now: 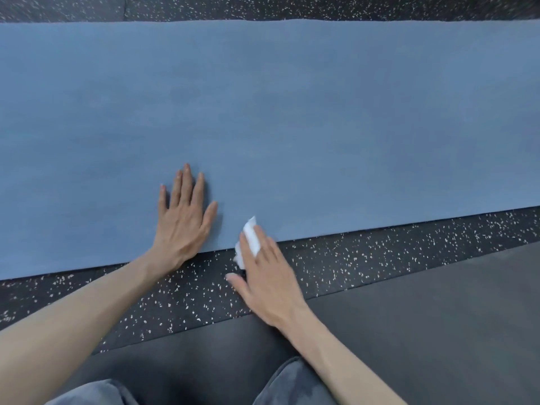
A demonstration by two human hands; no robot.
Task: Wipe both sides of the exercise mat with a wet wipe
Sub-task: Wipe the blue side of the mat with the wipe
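We look down on a blue exercise mat [263,112] spread flat across a black speckled rubber floor [181,293], the mat running L to R past both picture edges. Its near edge slants up toward the R; its far edge lies along a strip of the same floor at the top.

Our left hand [182,220] lies palm-down on the mat just inside the near edge — fingers straight, slightly spread, holding nothing, the heel of the palm at the mat's border. Our right hand [263,276] is just beside it, reaching over the floor strip to the mat's edge; a folded white wet wipe [251,238] sits under its fingers, pinched between them, with one end on the blue surface and the other hanging over the floor. The thumb sticks out to the L, apart from the wipe. This hand is a bit blurred, so we can't tell exactly which fingers clamp the wipe.

Nothing sits on the mat apart from the two hands and the wipe. Nearer to us, a plain dark grey mat [423,331] covers the floor — its edge parallel to the blue mat's, w/ the speckled strip between them. Both knees in grey trousers [292,384] show at the bottom, on the grey mat.
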